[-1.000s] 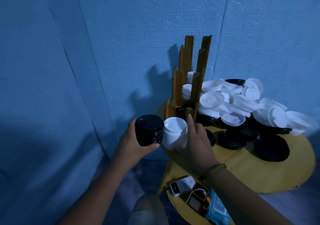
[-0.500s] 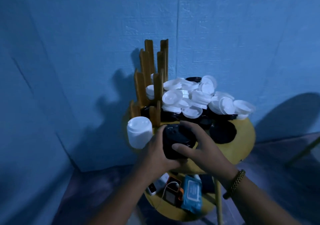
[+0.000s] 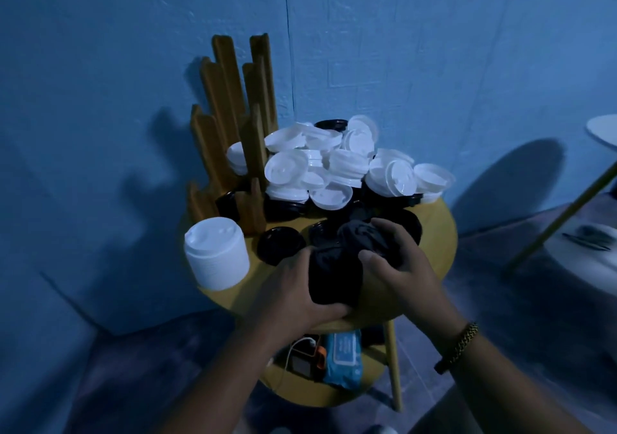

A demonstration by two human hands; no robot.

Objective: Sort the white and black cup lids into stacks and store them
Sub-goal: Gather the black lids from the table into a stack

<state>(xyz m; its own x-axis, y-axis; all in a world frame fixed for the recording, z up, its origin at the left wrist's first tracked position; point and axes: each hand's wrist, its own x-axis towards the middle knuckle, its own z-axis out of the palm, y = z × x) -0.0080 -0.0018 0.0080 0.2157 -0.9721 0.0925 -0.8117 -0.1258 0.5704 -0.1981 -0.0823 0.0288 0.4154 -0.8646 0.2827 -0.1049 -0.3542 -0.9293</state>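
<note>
Black lid stack (image 3: 334,276) is in our two hands, above the near edge of the round yellow table (image 3: 440,233). It looks like a short, dark, ribbed cylinder lying on its side, but it is blurred and we cannot count the lids. Our left hand (image 3: 293,296) wraps the lower end w/ curled fingers and the thumb under it. Our right hand (image 3: 400,263) holds the upper end, fingers bent over the top and the thumb pressing on the front.

At the left edge of the table stands the white lid stack (image 3: 217,256), upright, a smooth matte plastic w/ fine ridges on its side. Behind it is the wooden rack (image 3: 230,99), made of tall flat slats of different heights. Loose round lids (image 3: 334,166), white over black, are heaped at the back. One black lid (image 3: 280,245) lies flat near the rack. On the right wrist is a braided bracelet (image 3: 462,340). On the lower shelf is a blue soft pack (image 3: 342,357).
</note>
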